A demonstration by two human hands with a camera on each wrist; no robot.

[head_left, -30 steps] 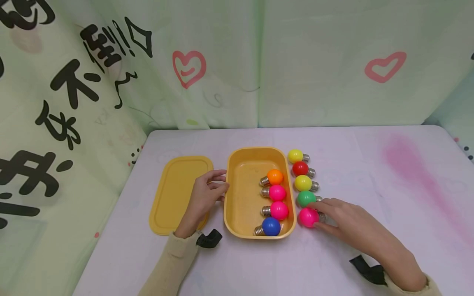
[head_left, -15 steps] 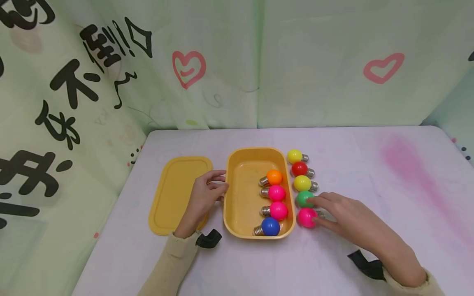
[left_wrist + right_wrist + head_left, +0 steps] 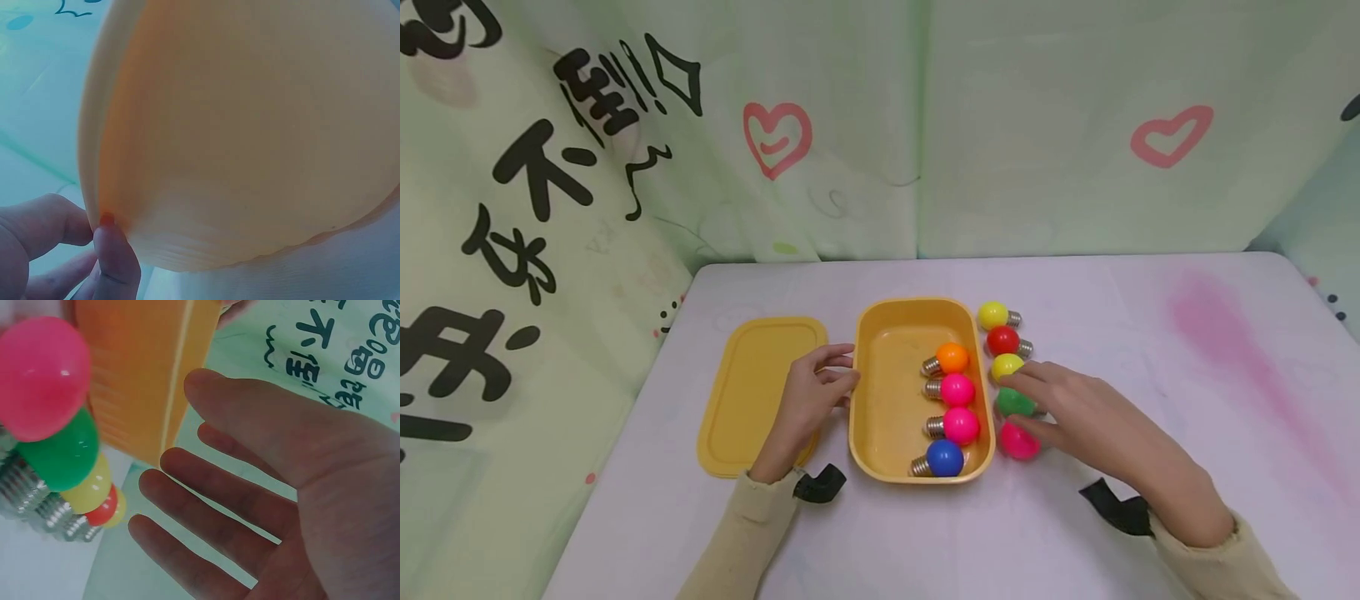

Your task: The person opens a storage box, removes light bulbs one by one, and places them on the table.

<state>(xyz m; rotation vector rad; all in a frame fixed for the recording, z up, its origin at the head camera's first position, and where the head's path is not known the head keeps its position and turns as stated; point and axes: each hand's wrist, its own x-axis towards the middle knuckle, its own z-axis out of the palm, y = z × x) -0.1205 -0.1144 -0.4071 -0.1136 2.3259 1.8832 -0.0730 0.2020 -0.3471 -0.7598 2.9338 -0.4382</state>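
Note:
At the left side of a yellow plastic box (image 3: 887,454), my left hand (image 3: 812,396) pinches the rim. The left wrist view shows thumb and fingertips at that edge. Inside lie light bulbs: orange (image 3: 953,357), two pink (image 3: 958,390) and blue (image 3: 945,458). A column of bulbs lies along the box's right side: yellow (image 3: 992,314), red (image 3: 1002,340), yellow (image 3: 1005,365), green (image 3: 1013,402) and pink (image 3: 1019,442). Over the lower bulbs hovers my right hand (image 3: 1082,417), fingers extended and holding nothing, as its wrist view also shows.
A yellow lid (image 3: 752,392) lies flat left of the box, partly behind the left hand. The table (image 3: 1150,333) has a pale cloth with a pink smear at right. A green curtain (image 3: 1022,125) with hearts and black writing hangs behind and to the left.
My right hand has come off the pink and green bulbs and moved up and left, with its fingers now above them. The left hand stays at the box rim.

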